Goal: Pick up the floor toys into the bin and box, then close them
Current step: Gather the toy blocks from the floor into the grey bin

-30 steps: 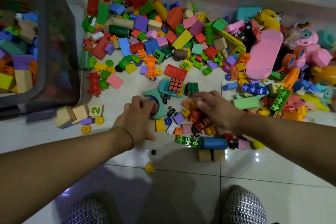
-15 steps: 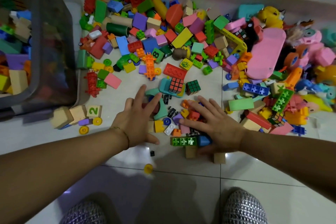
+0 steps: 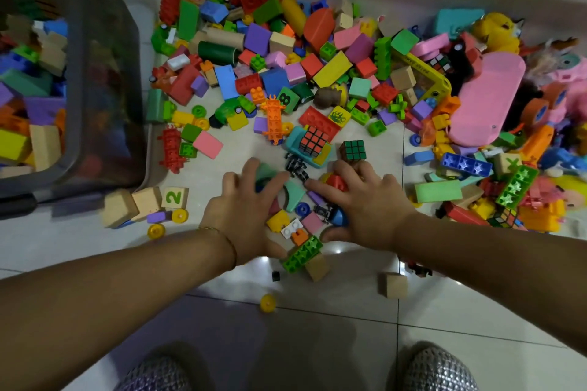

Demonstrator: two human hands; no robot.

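Toys: lie heaped across the tiled floor, right of the grey bin, itself open and part filled with blocks. Left hand: curls its fingers over a teal arch block at the heap's near edge. Right hand: just beside, grips a red brick, thumb against a blue piece, small bricks lying between the two hands

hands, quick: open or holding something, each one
Left hand: fingers curled round the teal arch block.
Right hand: fingers curled over the red brick, thumb by the blue cylinder.
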